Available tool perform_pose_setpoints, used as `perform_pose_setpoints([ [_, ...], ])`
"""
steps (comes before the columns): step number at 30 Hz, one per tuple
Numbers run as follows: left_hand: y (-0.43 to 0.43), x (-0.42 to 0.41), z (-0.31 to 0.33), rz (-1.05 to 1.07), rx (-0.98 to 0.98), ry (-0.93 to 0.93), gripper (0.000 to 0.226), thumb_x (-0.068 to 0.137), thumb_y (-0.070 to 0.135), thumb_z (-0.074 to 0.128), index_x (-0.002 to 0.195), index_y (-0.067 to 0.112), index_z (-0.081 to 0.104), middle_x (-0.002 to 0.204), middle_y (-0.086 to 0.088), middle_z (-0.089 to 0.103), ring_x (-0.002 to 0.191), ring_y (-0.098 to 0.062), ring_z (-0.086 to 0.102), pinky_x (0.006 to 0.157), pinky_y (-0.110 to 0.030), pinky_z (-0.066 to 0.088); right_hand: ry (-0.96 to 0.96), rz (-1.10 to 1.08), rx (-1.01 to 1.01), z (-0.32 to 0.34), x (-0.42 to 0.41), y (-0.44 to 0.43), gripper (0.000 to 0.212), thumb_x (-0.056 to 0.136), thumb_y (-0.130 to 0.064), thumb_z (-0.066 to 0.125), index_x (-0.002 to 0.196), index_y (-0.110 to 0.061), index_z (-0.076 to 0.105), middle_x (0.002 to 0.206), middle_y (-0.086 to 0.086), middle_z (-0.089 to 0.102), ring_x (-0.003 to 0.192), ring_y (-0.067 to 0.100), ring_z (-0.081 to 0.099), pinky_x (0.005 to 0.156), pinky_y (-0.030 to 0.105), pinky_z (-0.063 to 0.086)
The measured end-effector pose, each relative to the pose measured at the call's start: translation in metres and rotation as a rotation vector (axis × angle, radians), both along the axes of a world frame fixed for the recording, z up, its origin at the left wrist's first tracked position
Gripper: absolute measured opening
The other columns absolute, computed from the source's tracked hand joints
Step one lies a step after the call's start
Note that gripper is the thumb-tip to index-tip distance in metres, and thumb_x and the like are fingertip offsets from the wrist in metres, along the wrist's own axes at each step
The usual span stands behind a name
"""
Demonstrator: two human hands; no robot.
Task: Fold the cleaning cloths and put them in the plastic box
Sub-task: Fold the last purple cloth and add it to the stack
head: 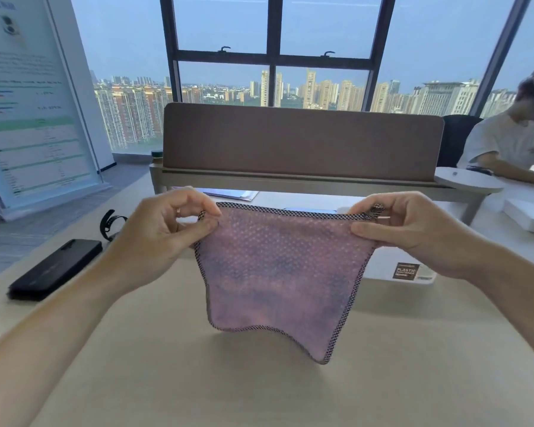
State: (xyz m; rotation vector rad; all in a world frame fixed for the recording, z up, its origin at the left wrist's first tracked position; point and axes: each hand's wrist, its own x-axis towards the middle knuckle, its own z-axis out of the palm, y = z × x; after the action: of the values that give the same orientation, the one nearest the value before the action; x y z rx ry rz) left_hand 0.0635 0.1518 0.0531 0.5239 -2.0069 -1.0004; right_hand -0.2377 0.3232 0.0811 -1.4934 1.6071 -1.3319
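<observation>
Cloth: a thin pink-and-lilac mesh cleaning cloth with dark checked edging (pixel 278 272) hangs in the air above the pale wooden tabletop (pixel 198 380), unfolded, its top edge stretched level and its lower edge drooping in a wave.
Left hand: the left hand (pixel 164 238) pinches the upper left corner between thumb and fingertips, closed firmly on the edging.
Right hand: the right hand (pixel 413 232) pinches the upper right corner the same way, closed on the edging.
Box: the white plastic box with a dark label (pixel 407 272) sits on the tabletop behind the cloth, largely hidden by it; whether it holds anything cannot be told.
Handling: judged very light, limp and without stiffness; it sags wherever unsupported and will not keep a crease unless pressed flat.
Hold points: the stitched corners and edging appear the firmest places to grip; the open mesh centre probably stretches and slips.
Step in hand: the cloth looks spread for its first fold, not yet made.
Bystanders: a black phone (pixel 56 269) lies to the left, well apart.
</observation>
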Motion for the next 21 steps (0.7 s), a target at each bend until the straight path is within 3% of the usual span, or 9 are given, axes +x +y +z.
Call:
perform_pose_setpoints([
  [6, 0.028, 0.026, 0.030, 0.101, -0.044, 0.074, 0.023, 0.092, 0.011, 0.069, 0.111, 0.025, 0.070, 0.077, 0.006, 0.079, 0.065, -0.007, 0.072, 0.061, -0.020, 0.059, 0.140, -0.007, -0.113, 0.030, 0.010, 0.030, 0.024, 0.078, -0.011, 0.073, 0.102, -0.008, 0.075, 0.095, 0.011, 0.079, 0.081, 0.018, 0.075, 0.076, 0.026, 0.062],
  [12, 0.013, 0.016, 0.057, 0.162, 0.039, 0.049, 0.013, 0.096, 0.015, 0.069, 0.090, 0.022, 0.077, 0.070, 0.006, 0.078, 0.062, -0.009, 0.073, 0.063, -0.026, 0.064, 0.035, -0.086, -0.175, 0.058, -0.005, 0.007, 0.021, 0.082, -0.016, 0.071, 0.102, -0.014, 0.076, 0.087, 0.003, 0.081, 0.077, 0.010, 0.075, 0.071, 0.017, 0.060],
  [16, -0.024, -0.008, 0.021, 0.216, 0.052, -0.173, 0.010, 0.096, 0.016, 0.070, 0.094, 0.010, 0.078, 0.075, -0.007, 0.078, 0.059, -0.014, 0.072, 0.059, -0.031, 0.065, 0.100, -0.169, -0.049, 0.016, -0.022, -0.038, 0.014, 0.089, -0.005, 0.071, 0.102, -0.003, 0.075, 0.082, 0.009, 0.075, 0.063, 0.005, 0.067, 0.064, 0.015, 0.059],
  [18, -0.044, -0.019, -0.017, 0.225, 0.086, -0.287, 0.011, 0.096, 0.015, 0.070, 0.094, 0.008, 0.077, 0.075, -0.011, 0.078, 0.058, -0.016, 0.069, 0.055, -0.026, 0.062, 0.089, -0.228, 0.028, -0.025, -0.029, -0.059, 0.016, 0.090, -0.001, 0.071, 0.104, 0.004, 0.073, 0.074, 0.009, 0.071, 0.055, 0.003, 0.063, 0.059, 0.014, 0.057],
  [21, -0.065, -0.033, -0.081, 0.216, 0.144, -0.431, 0.011, 0.097, 0.015, 0.069, 0.090, 0.008, 0.074, 0.075, -0.007, 0.073, 0.056, -0.009, 0.065, 0.050, -0.018, 0.054, 0.196, -0.288, 0.127, -0.093, -0.033, -0.081, 0.009, 0.091, 0.005, 0.069, 0.098, 0.001, 0.072, 0.057, -0.001, 0.069, 0.048, 0.003, 0.060, 0.054, 0.016, 0.055],
])
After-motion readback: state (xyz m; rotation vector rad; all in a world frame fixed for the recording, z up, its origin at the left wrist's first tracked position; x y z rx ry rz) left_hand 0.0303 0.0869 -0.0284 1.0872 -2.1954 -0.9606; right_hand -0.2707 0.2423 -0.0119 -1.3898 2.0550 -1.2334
